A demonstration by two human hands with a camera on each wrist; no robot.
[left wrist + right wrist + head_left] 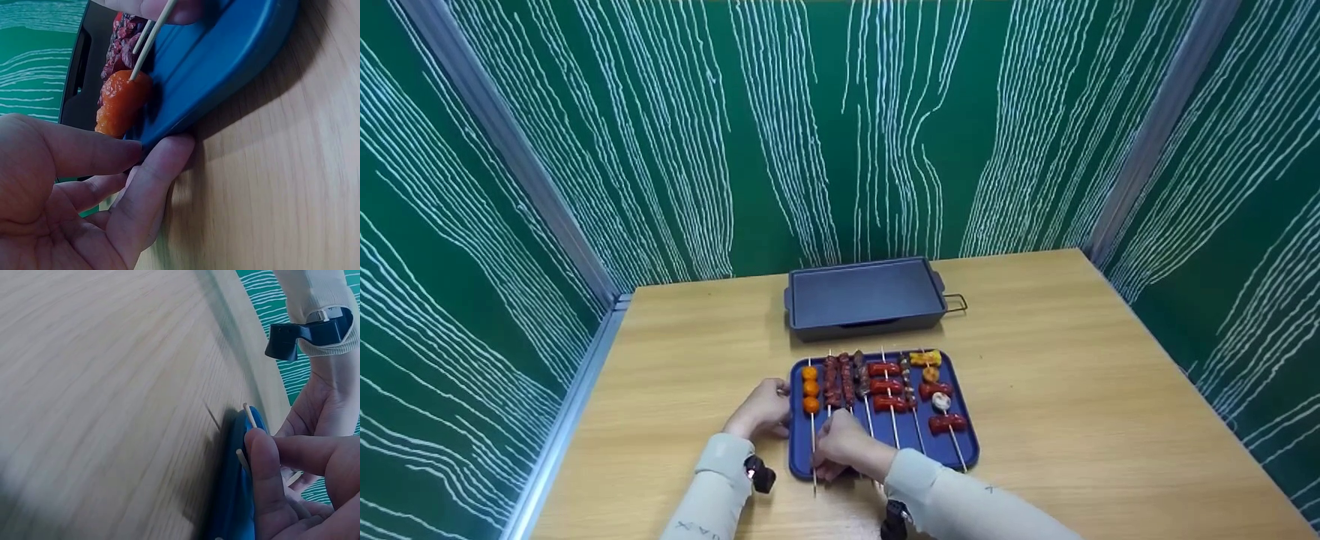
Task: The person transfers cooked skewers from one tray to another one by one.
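A blue tray [802, 469] lies on the table with several skewers laid side by side on it. My left hand [765, 409] pinches the tray's left rim between thumb and finger, beside the skewer of round orange pieces [810, 388]. Over the tray's near part, my right hand [851, 444] pinches the bare stick of that orange skewer, as the left wrist view also shows. Further right lie dark red meat skewers [832, 381], a red sausage skewer [887, 386] and a mixed skewer with corn [925, 358]. The right hand hides some of the stick ends.
Behind the tray stands a dark rectangular grill box [862, 296] with a wire handle [958, 302] on its right. The wooden table [682, 345] meets green, white-lined walls [885, 135] at the back and sides.
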